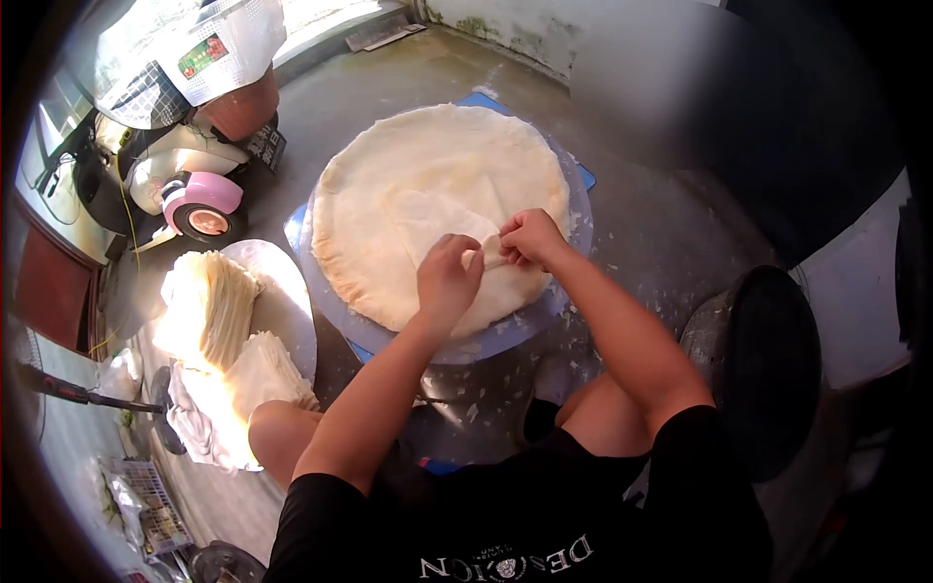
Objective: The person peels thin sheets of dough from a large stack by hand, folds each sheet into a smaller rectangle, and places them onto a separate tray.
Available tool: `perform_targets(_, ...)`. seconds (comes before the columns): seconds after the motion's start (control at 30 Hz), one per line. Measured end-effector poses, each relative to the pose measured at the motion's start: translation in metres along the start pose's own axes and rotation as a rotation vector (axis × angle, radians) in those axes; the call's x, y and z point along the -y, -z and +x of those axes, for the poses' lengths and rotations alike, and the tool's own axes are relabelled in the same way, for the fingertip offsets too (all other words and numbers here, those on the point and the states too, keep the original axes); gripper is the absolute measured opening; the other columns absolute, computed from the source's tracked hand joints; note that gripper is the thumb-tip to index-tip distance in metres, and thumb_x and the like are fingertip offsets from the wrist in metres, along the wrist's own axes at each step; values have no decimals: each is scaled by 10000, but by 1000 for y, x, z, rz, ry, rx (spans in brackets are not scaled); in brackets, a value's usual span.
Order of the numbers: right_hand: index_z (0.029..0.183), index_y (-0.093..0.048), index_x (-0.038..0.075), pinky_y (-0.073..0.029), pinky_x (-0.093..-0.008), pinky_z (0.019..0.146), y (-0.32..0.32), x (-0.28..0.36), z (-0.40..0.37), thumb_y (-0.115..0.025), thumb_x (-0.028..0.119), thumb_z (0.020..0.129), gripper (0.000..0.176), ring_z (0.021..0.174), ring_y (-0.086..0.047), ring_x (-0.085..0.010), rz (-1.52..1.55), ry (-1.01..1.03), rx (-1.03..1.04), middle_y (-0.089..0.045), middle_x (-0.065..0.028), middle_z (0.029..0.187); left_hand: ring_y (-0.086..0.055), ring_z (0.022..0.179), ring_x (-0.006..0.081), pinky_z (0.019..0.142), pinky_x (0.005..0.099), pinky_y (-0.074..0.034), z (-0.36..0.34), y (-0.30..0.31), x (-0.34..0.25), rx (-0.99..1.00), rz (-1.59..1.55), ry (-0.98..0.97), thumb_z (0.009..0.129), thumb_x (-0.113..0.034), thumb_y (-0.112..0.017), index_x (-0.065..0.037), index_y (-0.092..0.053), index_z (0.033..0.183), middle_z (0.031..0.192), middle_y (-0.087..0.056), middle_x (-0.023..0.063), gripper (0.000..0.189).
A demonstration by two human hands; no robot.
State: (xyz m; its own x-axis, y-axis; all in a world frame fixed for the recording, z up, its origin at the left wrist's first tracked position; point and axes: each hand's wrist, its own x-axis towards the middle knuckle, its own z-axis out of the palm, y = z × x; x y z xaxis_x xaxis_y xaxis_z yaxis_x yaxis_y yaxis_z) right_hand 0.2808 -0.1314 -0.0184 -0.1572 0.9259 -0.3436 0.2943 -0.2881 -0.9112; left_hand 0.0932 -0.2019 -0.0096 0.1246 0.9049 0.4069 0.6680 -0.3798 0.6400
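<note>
A wide, round stack of thin, pale dough-like sheets point(374, 175) lies on a round translucent board point(581, 219). Over its lower right part my left hand point(451, 276) is closed, thumb and fingers pinching the edge of a thin pale sheet point(437, 216). Just to the right, my right hand point(531, 239) is closed too, its fingertips pinched on the same small area of sheet. Both hands are close together, touching the top of the stack. The pinched edge is partly hidden by the fingers.
At left, folded piles of thin pale sheets point(209, 306) lie on a round board point(296, 291). Blue corners point(586, 176) show under the main board. Behind at left stand a pink-and-white wheeled item point(206, 199) and a white plastic basket point(228, 49). Pale scraps dot the floor.
</note>
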Motion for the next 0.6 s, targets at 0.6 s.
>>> perform_targets(0.6,663,-628,20,-499,-349,471,-8,35,-15,-621,112,759,133,473,-623,-192,-256,-49,-69,-681,-111,613,-516,1275,394,1069,462,-425,20,23,49,-168,122,-25,866,-41,-636,-39,-602,1232,1352,-567,184,368)
